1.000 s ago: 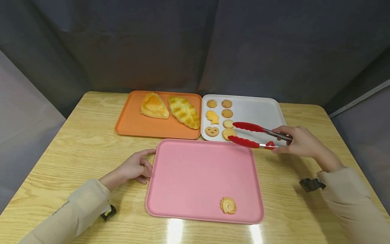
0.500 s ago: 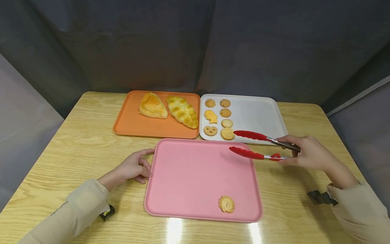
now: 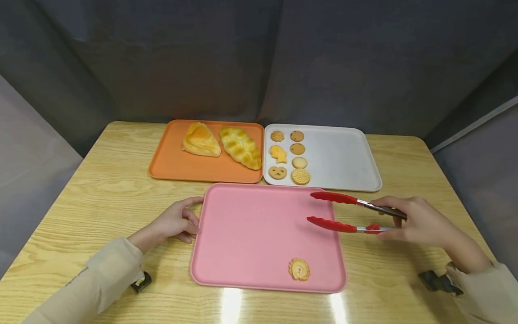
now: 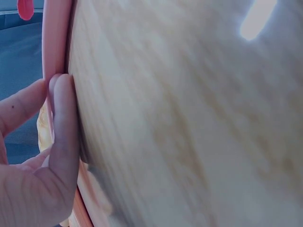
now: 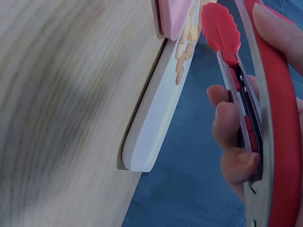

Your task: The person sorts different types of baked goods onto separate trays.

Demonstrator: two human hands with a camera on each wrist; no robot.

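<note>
My right hand [image 3: 422, 225] grips red-tipped metal tongs [image 3: 335, 197], whose arms are spread with nothing between them, above the right side of a pink tray [image 3: 251, 234]. In the right wrist view, fingers curl round the tongs' red handle [image 5: 279, 123]. A scalloped cookie [image 3: 299, 269] lies near the pink tray's front right corner. At the tray's left edge, my left hand [image 3: 174, 221] holds the rim; the left wrist view has its fingers [image 4: 65, 127] against the pink rim [image 4: 56, 38].
Behind the pink tray, a white tray [image 3: 344, 157] carries several cookies, among them a fish-shaped one [image 3: 278, 154] and a round patterned one [image 3: 301, 176]. To its left, an orange tray [image 3: 174, 166] bears a triangular bread [image 3: 201, 140] and a braided loaf [image 3: 240, 147]. A dark curtain [image 3: 194, 58] hangs behind.
The right hand has drawn the tongs from over the white tray toward the person, over the pink tray, with their arms spread a little wider. The left hand stays at the rim.
</note>
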